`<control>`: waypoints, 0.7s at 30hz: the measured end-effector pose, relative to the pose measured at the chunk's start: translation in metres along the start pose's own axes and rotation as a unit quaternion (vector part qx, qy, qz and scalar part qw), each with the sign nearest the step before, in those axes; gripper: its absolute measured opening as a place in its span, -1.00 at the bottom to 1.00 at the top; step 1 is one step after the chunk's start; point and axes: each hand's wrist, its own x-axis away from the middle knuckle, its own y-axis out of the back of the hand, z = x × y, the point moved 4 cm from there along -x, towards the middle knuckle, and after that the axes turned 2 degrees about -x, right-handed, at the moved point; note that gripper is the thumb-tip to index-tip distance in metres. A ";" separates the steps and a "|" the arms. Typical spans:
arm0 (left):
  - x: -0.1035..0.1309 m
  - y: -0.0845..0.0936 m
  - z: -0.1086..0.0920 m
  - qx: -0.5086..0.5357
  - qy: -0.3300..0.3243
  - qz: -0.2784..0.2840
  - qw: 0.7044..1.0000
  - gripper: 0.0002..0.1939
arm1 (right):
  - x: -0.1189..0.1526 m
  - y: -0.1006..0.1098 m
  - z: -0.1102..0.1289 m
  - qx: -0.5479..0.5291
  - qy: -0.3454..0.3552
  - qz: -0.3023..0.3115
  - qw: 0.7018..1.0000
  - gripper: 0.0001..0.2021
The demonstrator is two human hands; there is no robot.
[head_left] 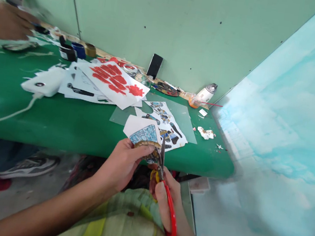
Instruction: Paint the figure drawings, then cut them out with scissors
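Note:
My left hand (121, 163) pinches a paper cutout (144, 132) printed with a blue crackled shape and a brown-gold band, its white margin still around the upper part. My right hand (168, 194) grips a pair of scissors (171, 217) with red and yellow handles. The blades point up and away from me, along the right edge of the cutout; whether they touch the paper I cannot tell. Just beyond, a printed sheet (171, 124) with several small blue, brown and black pictures lies on a translucent sheet (190, 124).
The green table (85, 131) meets a wall on the right. Papers with red paint (113, 78), a white power strip (45, 80), paint jars (68, 51), a phone (154, 67) and an orange-filled cup (195, 101) stand about. Another person's hand (7, 22) is at far left.

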 end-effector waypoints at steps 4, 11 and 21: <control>0.000 0.000 -0.001 -0.007 0.000 -0.003 1.000 -0.87 | 0.000 0.000 0.001 0.010 -0.005 0.001 1.000 -0.67; -0.002 0.000 -0.003 -0.014 0.003 0.016 1.000 -0.90 | 0.000 0.000 0.001 0.012 -0.012 0.002 1.000 -0.65; -0.001 0.001 -0.002 -0.014 0.004 0.018 1.000 -0.92 | 0.004 0.001 -0.013 0.010 -0.042 -0.004 0.999 -0.61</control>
